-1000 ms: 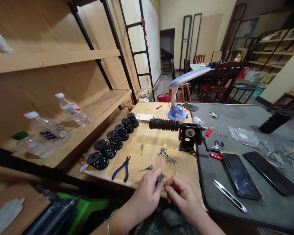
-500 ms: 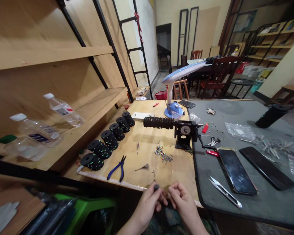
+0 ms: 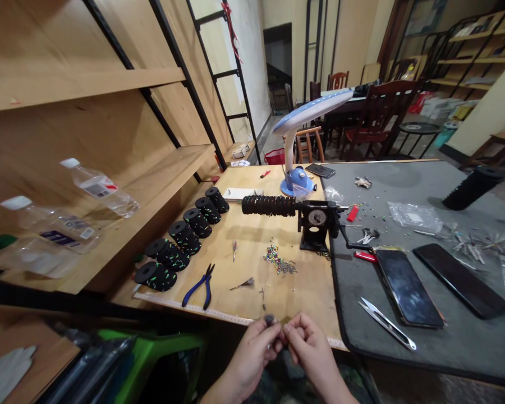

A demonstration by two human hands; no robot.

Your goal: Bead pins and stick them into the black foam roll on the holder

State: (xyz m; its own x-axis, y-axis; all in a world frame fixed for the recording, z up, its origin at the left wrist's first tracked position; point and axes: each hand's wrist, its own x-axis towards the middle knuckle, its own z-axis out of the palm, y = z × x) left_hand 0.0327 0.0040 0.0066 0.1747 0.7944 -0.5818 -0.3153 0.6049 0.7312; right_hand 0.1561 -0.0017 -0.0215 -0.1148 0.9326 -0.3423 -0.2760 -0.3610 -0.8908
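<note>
Both hands meet at the near edge of the wooden table (image 3: 252,247). My left hand (image 3: 250,356) pinches a small dark grey tuft (image 3: 270,320) between thumb and fingertips. My right hand (image 3: 309,350) is closed in a pinch right beside it, fingertips touching the same small piece. Just beyond the hands lie a little pile of coloured beads (image 3: 278,261), a small feathery bit (image 3: 244,284) and blue-handled pliers (image 3: 198,286).
A hand-crank winder (image 3: 315,224) with a black coil stands mid-table, with a blue desk lamp (image 3: 297,182) behind. Several black spools (image 3: 180,247) line the left side. On the grey mat (image 3: 425,336) lie thread snips (image 3: 387,324), two phones and a black roll. Water bottles lie on the left shelf.
Both hands have drawn back toward me, from over the table to its near edge, still pinching the small tuft. The camera has tilted up slightly.
</note>
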